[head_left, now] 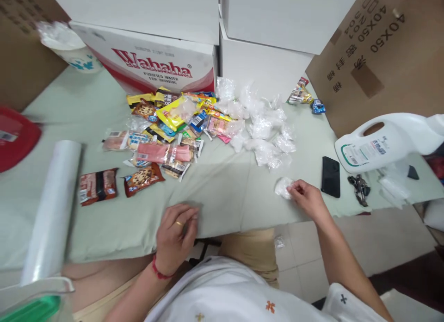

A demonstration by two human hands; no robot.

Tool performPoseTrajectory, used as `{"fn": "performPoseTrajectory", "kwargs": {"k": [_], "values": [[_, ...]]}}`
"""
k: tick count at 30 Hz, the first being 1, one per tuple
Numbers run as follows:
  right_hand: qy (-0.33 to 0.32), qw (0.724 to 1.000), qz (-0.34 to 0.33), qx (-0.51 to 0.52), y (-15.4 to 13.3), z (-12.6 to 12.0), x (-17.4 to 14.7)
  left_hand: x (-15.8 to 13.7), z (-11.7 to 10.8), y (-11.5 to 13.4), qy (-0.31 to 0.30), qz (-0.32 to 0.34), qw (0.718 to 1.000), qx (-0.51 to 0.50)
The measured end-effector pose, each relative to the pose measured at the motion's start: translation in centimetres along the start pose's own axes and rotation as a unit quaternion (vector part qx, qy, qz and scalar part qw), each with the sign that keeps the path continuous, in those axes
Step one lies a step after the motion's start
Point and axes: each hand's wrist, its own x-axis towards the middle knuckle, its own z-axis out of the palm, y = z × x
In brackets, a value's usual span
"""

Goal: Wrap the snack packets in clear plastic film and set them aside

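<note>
My right hand (307,197) pinches a crumpled piece of clear plastic film (283,188) against the green tablecloth. Just beyond it lies a pile of similar crumpled clear plastic (265,127). At the table's front edge rests my left hand (177,236), fingers curled together, with nothing visible in it. A heap of wrapped snacks (166,146) is spread out ahead of that hand. Two brown snack packets, a striped one (98,186) and one with a cookie picture (143,178), lie at the near left of the heap.
White cartons, one marked Wahaha (156,63), stand behind the heap. On the right are a phone (330,177), keys (360,188) and a white jug (378,144). At left lie a plastic roll (55,206) and a red object (15,139). Cardboard (378,58) borders the right.
</note>
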Motion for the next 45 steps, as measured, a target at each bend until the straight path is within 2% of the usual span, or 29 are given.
{"fn": "performPoseTrajectory", "kwargs": {"k": [2,3,6,7,8,10,12,15,17,19,22,24,28,31,33,37,39,40,42,44,45], "values": [[-0.011,0.990,0.016,0.142,-0.5,3.3,-1.3,0.1,1.4,2.1,-0.037,-0.100,0.988,-0.111],[-0.026,0.979,0.027,0.202,-1.0,5.1,-2.0,0.2,2.3,3.1,-0.075,-0.161,0.966,-0.187],[-0.104,0.951,0.059,0.285,-2.5,9.8,-3.9,1.2,5.1,5.5,-0.146,-0.308,0.851,-0.401],[-0.130,0.945,0.069,0.294,-2.8,10.9,-4.4,1.5,5.7,5.9,-0.152,-0.337,0.821,-0.434],[-0.152,0.938,0.080,0.302,-2.9,11.8,-4.8,1.8,6.2,6.0,-0.139,-0.363,0.805,-0.448],[-0.175,0.927,0.093,0.319,-2.8,12.7,-5.3,2.0,6.4,5.8,-0.113,-0.393,0.793,-0.451],[-0.150,0.934,0.053,0.319,-2.4,12.8,-5.5,2.0,6.0,5.4,-0.094,-0.406,0.792,-0.445],[-0.084,0.962,-0.129,0.228,-2.1,12.2,-5.6,1.7,5.2,5.1,-0.095,-0.419,0.782,-0.451],[-0.105,0.956,-0.235,0.139,-2.2,11.4,-5.4,1.6,4.8,4.9,-0.122,-0.419,0.772,-0.462],[-0.159,0.945,-0.269,0.100,-2.4,10.5,-4.9,1.6,4.3,4.7,-0.174,-0.412,0.757,-0.477],[-0.207,0.943,-0.213,0.152,-2.7,9.3,-3.8,1.8,3.4,4.0,-0.248,-0.401,0.731,-0.492],[-0.210,0.942,-0.156,0.212,-2.7,8.8,-3.1,2.1,2.6,3.5,-0.259,-0.397,0.724,-0.501],[-0.168,0.932,-0.083,0.311,-2.9,9.0,-2.3,2.6,1.4,3.0,-0.209,-0.384,0.722,-0.536],[-0.131,0.929,-0.086,0.336,-3.2,9.9,-2.4,2.7,1.5,3.4,-0.134,-0.420,0.695,-0.568],[-0.129,0.935,-0.083,0.320,-3.4,10.6,-2.5,2.7,2.0,4.0,-0.088,-0.452,0.685,-0.565],[-0.138,0.932,-0.028,0.335,-4.2,11.2,-2.6,2.6,3.6,4.2,-0.089,-0.472,0.707,-0.518],[-0.132,0.922,0.010,0.363,-4.4,11.0,-2.2,2.6,3.9,3.6,-0.080,-0.462,0.729,-0.499],[-0.125,0.919,0.022,0.373,-4.4,10.8,-2.0,2.6,3.8,3.4,-0.057,-0.447,0.753,-0.479],[-0.111,0.916,0.031,0.384,-4.3,10.5,-1.6,2.4,3.2,3.1,-0.002,-0.383,0.827,-0.411],[-0.110,0.915,0.036,0.387,-4.1,10.3,-1.3,2.1,2.5,3.3,0.011,-0.264,0.908,-0.324],[-0.117,0.914,0.041,0.386,-4.0,10.3,-1.2,1.9,2.2,3.6,-0.008,-0.195,0.939,-0.283]]}}
